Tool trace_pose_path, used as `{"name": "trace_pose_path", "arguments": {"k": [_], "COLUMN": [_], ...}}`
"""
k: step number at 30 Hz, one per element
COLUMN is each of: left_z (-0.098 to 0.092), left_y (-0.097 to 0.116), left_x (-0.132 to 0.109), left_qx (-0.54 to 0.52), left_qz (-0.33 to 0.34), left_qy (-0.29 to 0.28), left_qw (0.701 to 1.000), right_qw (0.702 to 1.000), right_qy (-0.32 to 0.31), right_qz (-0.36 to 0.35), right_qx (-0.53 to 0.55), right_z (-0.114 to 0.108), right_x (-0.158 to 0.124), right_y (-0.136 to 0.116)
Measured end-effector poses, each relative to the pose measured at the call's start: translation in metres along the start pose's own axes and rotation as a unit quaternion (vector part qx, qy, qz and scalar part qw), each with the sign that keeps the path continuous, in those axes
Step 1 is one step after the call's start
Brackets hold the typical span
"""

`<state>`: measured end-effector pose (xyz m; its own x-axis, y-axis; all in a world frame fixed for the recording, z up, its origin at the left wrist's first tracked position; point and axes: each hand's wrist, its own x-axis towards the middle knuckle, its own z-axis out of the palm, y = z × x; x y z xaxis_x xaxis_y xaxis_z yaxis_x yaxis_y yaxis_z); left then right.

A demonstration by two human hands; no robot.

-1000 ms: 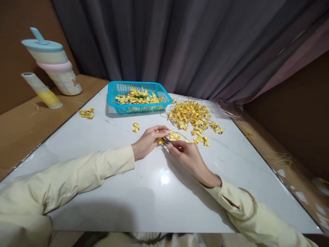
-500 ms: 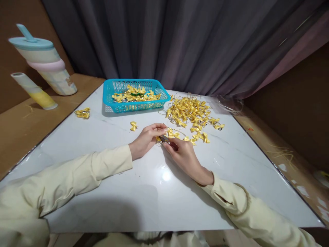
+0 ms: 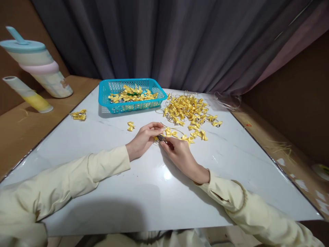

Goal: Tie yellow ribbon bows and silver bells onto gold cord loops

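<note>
My left hand (image 3: pixel 146 136), in the middle of the table, is closed in a pinch on a thin golden cord (image 3: pixel 172 129) with yellow ribbon bows along it. My right hand (image 3: pixel 182 155) grips a small dark metal tool (image 3: pixel 161 138) whose exact kind I cannot make out. The tool's tip is at my left fingertips, beside a bow partly hidden by the fingers. Close behind my hands lie more yellow bows (image 3: pixel 203 134). A single bow (image 3: pixel 131 126) rests left of my left hand.
A blue plastic basket (image 3: pixel 132 109) holds yellow bows and silvery bells. Right of it spreads a heap of bows on cords (image 3: pixel 186 109). A small bundle (image 3: pixel 79 115) lies at the left edge. Beyond that edge stand a tumbler (image 3: pixel 38 68) and a yellow-and-white tube (image 3: pixel 31 96).
The whole view has shifted slightly, with the table's things a little farther left. Both hands keep nearly the same pose, still together at the cord and the tool.
</note>
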<state>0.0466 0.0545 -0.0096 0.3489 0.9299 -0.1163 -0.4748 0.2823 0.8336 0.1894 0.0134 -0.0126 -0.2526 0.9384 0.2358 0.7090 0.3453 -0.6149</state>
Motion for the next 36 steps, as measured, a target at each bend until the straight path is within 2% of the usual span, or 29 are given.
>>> {"name": "trace_pose_path", "arguments": {"k": [10,20,23,26,28,29,31,33,35,36], "left_z": [-0.003,-0.003,-0.004,-0.008,-0.013,-0.016,-0.022,-0.028,-0.032,-0.033], "left_y": [-0.002,-0.003,0.003,0.013,0.021,0.025,0.031,0.037,0.042,0.045], "left_x": [0.002,0.002,0.004,0.007,0.009,0.01,0.012,0.013,0.013,0.013], "left_qx": [-0.017,-0.02,0.033,0.186,0.339,0.421,0.573,0.688,0.768,0.796], "left_qz": [0.0,0.005,0.034,0.1,0.17,0.211,0.289,0.348,0.377,0.38], "left_qy": [0.002,0.012,0.041,0.073,0.086,0.089,0.081,0.047,0.0,-0.021], "left_qw": [1.0,1.0,0.998,0.975,0.921,0.877,0.763,0.635,0.517,0.47], "right_qw": [1.0,1.0,0.999,0.999,0.997,0.995,0.99,0.982,0.966,0.954], "right_qy": [0.016,0.026,0.033,0.048,0.07,0.083,0.102,0.112,0.116,0.116], "right_qz": [-0.023,-0.008,-0.008,-0.007,-0.006,-0.005,-0.001,0.009,0.042,0.068], "right_qx": [0.004,0.002,0.002,-0.009,-0.033,-0.05,-0.096,-0.153,-0.227,-0.269], "right_z": [0.002,0.0,-0.004,-0.012,-0.019,-0.024,-0.033,-0.044,-0.056,-0.062], "right_x": [0.0,-0.001,-0.003,-0.003,-0.001,0.001,0.006,0.012,0.018,0.02], "right_y": [0.004,0.001,0.001,0.004,0.008,0.011,0.019,0.031,0.043,0.048]}}
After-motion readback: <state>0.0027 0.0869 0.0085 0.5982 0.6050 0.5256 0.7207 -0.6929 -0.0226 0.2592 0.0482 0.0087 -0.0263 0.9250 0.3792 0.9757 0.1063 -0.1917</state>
